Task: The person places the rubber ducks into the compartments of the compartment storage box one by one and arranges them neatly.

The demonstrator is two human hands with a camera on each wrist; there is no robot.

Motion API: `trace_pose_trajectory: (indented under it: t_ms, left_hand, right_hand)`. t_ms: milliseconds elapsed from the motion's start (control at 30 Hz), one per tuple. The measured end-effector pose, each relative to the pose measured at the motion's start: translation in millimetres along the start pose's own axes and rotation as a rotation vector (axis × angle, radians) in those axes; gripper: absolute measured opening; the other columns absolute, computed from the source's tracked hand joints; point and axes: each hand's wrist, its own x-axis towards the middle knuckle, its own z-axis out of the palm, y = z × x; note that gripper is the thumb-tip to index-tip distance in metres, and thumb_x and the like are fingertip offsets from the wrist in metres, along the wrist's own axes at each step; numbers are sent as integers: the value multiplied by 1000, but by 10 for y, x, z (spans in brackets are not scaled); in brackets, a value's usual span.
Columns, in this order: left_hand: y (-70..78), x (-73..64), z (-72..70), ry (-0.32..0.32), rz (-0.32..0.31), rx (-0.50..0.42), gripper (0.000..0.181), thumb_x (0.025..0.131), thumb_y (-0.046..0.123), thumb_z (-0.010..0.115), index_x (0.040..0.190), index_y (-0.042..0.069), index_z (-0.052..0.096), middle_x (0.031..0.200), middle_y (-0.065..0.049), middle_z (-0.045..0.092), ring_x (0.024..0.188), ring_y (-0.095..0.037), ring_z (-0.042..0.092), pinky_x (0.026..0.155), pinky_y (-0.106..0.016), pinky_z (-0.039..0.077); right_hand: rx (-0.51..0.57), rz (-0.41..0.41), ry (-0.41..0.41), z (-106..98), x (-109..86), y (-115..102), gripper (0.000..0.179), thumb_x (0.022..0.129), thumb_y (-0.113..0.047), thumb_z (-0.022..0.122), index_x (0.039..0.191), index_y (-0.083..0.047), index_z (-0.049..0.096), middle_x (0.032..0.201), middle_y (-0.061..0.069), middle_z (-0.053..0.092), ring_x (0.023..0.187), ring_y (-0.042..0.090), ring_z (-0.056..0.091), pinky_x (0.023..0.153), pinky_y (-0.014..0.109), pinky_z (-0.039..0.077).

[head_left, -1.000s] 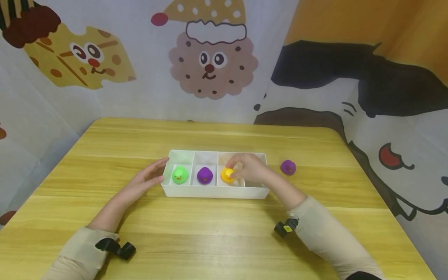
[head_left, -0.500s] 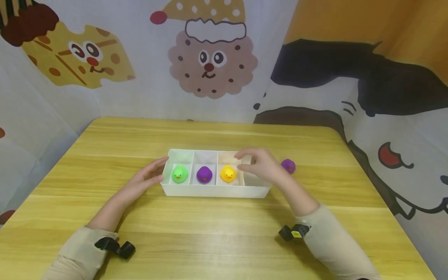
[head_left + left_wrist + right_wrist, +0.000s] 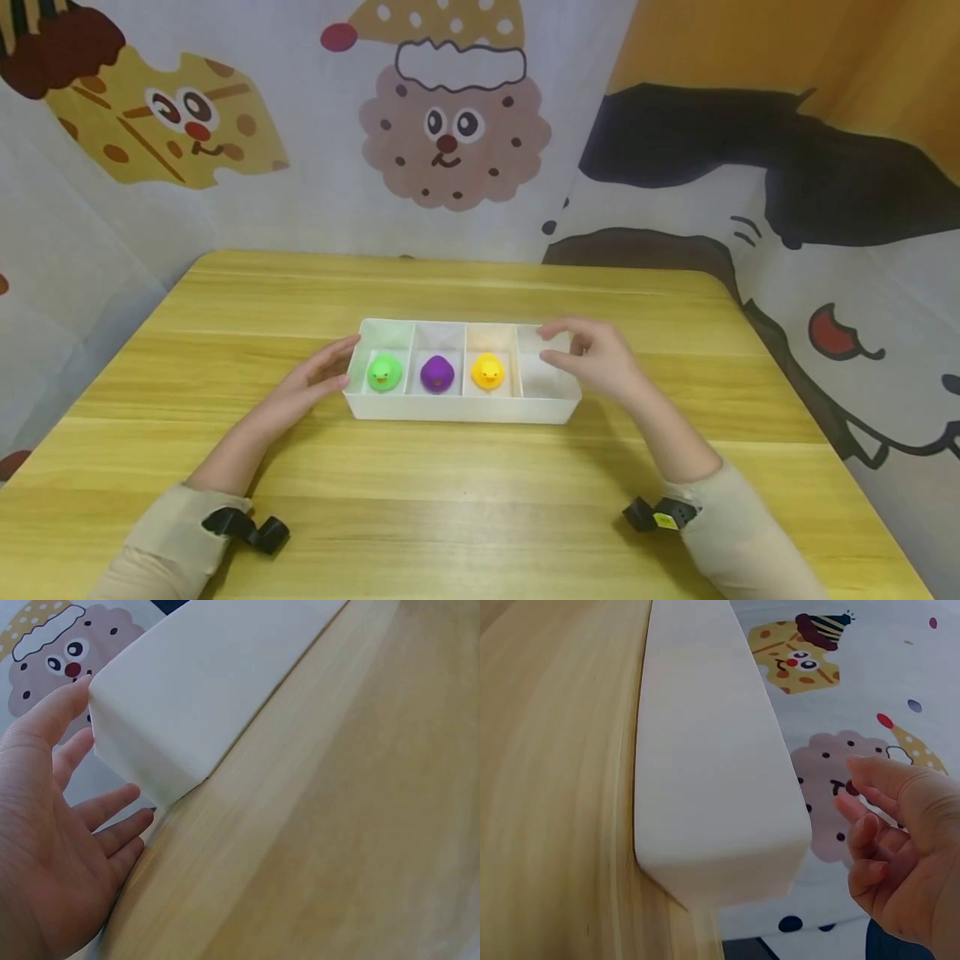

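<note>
A long white divided box [image 3: 461, 410] stands on the wooden table. Three small rubber ducks sit in its compartments: green [image 3: 384, 372] leftmost, then purple [image 3: 437, 374], then yellow [image 3: 488, 372]. At the left end wall, my left hand [image 3: 311, 383] touches the box with spread, fairly straight fingers, as the left wrist view also shows. My right hand [image 3: 600, 358] hovers over the box's rightmost compartment, thumb and forefinger apart and the other fingers loosely bent. Nothing lies between its fingers [image 3: 866, 832] in the right wrist view.
The wooden table [image 3: 465, 500] extends around the box on all sides. Behind it hangs a cloth backdrop [image 3: 300, 217] printed with cartoon figures. A small black camera is strapped on each sleeve.
My right hand has let go of the yellow duck and moved right, to the rightmost compartment. It now hides the purple toy that lay right of the box. My left hand stays put.
</note>
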Motion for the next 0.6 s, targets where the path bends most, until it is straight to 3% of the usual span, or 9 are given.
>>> trace_pose_trajectory:
  t_ms: [133, 367, 433, 600]
  left_hand:
    - [-6, 2, -3, 1, 0, 5, 56, 100, 13, 49, 152, 13, 27, 150, -22, 30, 133, -41, 31, 102, -65, 22]
    - [-13, 4, -9, -7, 7, 4, 56, 100, 13, 48, 152, 14, 26, 151, -21, 30, 132, -42, 33, 102, -65, 23]
    - [-16, 3, -11, -9, 4, 4, 56, 101, 13, 48, 152, 14, 26, 151, -20, 30, 132, -42, 33, 102, -65, 23]
    - [-19, 2, -8, -10, -2, 14, 56, 101, 14, 48, 153, 15, 26, 151, -19, 29, 133, -41, 31, 101, -66, 22]
  right_hand:
    - [41, -3, 40, -85, -74, 96, 27, 84, -17, 75, 110, -12, 70, 106, 8, 67, 54, 19, 45, 44, 27, 38]
    - [37, 51, 101, -271, -231, 84, 28, 85, -9, 73, 112, -5, 68, 93, 14, 65, 59, 15, 51, 49, 26, 43]
    - [34, 62, 113, -315, -265, 95, 29, 85, -6, 73, 113, -2, 67, 98, 16, 65, 64, 16, 55, 52, 27, 45]
    - [25, 99, 146, -403, -311, 326, 32, 85, -14, 74, 115, -4, 67, 97, 11, 66, 62, 17, 56, 51, 26, 44]
